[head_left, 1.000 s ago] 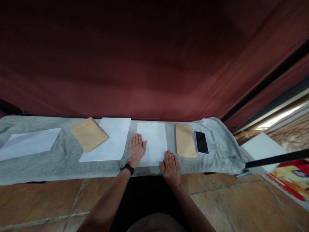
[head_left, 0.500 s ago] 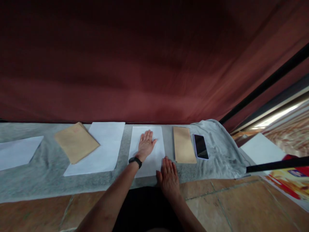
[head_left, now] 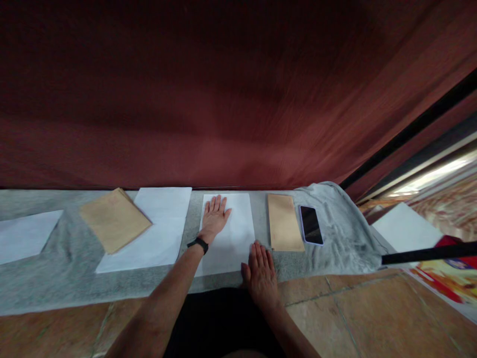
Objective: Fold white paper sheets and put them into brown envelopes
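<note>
Flat on the upper left part of a white sheet of paper lies my left hand, its fingers stretched out and a dark band on the wrist. My right hand rests palm down at the sheet's lower right corner, fingers straight and thumb apart, holding nothing. To the right of the sheet is a brown envelope, with a phone beside it, its screen dark. On the left, a stack of brown envelopes partly covers other white paper.
Grey cloth covers the long surface. One more white sheet lies at the far left. A dark red curtain hangs behind. Black bars, a white board and a colourful printed box are at the right, above floor tiles.
My left hand has slid left and slightly up across the white sheet, from its middle toward the left edge. My right hand stays in place.
</note>
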The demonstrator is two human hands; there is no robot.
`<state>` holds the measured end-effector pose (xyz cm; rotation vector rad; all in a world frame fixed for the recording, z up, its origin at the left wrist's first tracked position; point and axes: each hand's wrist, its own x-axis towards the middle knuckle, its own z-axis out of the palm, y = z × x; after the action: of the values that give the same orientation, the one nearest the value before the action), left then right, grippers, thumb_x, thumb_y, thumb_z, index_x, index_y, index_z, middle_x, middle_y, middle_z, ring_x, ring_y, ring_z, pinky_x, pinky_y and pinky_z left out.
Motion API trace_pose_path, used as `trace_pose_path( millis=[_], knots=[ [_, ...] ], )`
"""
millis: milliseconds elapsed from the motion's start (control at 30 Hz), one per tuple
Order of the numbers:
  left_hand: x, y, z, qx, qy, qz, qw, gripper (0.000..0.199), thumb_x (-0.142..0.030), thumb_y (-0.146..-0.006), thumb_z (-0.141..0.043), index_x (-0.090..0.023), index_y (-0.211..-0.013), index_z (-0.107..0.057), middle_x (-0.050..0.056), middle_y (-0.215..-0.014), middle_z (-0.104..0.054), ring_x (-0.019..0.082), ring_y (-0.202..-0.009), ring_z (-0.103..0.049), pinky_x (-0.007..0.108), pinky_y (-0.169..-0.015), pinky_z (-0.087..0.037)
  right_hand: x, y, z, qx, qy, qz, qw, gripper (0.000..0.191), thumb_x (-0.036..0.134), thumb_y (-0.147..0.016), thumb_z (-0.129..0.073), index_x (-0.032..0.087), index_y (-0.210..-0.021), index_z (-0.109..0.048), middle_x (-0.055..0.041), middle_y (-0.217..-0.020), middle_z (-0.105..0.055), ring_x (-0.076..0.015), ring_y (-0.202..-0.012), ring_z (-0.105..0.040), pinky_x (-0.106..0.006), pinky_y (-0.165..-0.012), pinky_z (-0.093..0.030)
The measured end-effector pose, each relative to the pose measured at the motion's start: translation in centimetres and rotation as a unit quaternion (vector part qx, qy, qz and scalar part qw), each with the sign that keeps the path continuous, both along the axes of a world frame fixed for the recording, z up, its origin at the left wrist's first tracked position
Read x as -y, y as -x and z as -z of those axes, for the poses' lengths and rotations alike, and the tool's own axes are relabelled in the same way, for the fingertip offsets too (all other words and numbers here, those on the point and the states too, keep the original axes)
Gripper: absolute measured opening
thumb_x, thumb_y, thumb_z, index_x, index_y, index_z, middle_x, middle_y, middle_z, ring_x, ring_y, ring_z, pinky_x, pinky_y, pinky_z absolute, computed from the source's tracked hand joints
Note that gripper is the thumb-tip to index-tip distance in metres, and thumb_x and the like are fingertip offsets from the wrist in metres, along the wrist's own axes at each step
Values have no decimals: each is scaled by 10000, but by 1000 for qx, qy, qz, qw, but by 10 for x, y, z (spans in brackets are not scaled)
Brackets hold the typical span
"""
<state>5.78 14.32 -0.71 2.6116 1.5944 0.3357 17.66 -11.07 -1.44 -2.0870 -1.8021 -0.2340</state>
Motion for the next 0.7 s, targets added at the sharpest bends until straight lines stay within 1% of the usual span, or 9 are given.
trace_pose_path(
  millis=[167, 333, 433, 567, 633, 700],
  knots=[
    [49, 19, -2, -25, -13, 49, 998, 589, -472, -1052, -307, -208, -1574, -388, 104, -1656, -318, 302, -1551, -250, 543, -1259, -207, 2, 0, -1, 13, -15, -5, 1000, 567, 368, -1066, -415, 76, -1552, -395, -178, -1567, -469, -298, -1458, -425, -477, -1205, -327],
    [99, 43, -5, -24, -26, 105, 994, 583, -477, -1051, -334, -211, -1565, -403, 101, -1651, -332, 304, -1551, -250, 553, -1261, -215, 1, 1, -1, 21, -14, 0, 1000, 574, 344, -1060, -415, 68, -1562, -379, -189, -1564, -467, -304, -1439, -450, -481, -1209, -317],
    [125, 59, -6, -15, -31, 149, 988, 557, -462, -1050, -364, -236, -1557, -417, 77, -1644, -355, 296, -1544, -272, 551, -1261, -224, 0, 0, 1, 21, -15, 2, 1000, 573, 334, -1054, -417, 68, -1561, -383, -191, -1556, -478, -309, -1427, -464, -489, -1203, -321],
    [149, 78, -6, -4, -37, 198, 979, 513, -425, -1054, -377, -285, -1546, -428, 32, -1622, -405, 258, -1527, -322, 527, -1265, -233, 2, -2, 4, 8, -14, -9, 1000, 587, 339, -1056, -398, 63, -1572, -357, -196, -1559, -472, -313, -1450, -434, -509, -1203, -318],
    [156, 84, -7, -3, -40, 215, 976, 500, -398, -1056, -383, -308, -1546, -422, 10, -1619, -413, 245, -1523, -331, 518, -1269, -232, 0, -2, 3, -9, -9, -3, 1000, 588, 351, -1056, -390, 57, -1565, -368, -199, -1572, -450, -325, -1473, -400, -533, -1205, -312],
    [158, 87, -8, -4, -42, 225, 973, 496, -379, -1055, -392, -315, -1546, -418, -1, -1621, -410, 242, -1524, -329, 519, -1265, -244, -7, 2, 0, -32, -1, -2, 999, 583, 362, -1056, -382, 64, -1557, -387, -193, -1594, -417, -333, -1495, -363, -551, -1203, -316]
  ],
)
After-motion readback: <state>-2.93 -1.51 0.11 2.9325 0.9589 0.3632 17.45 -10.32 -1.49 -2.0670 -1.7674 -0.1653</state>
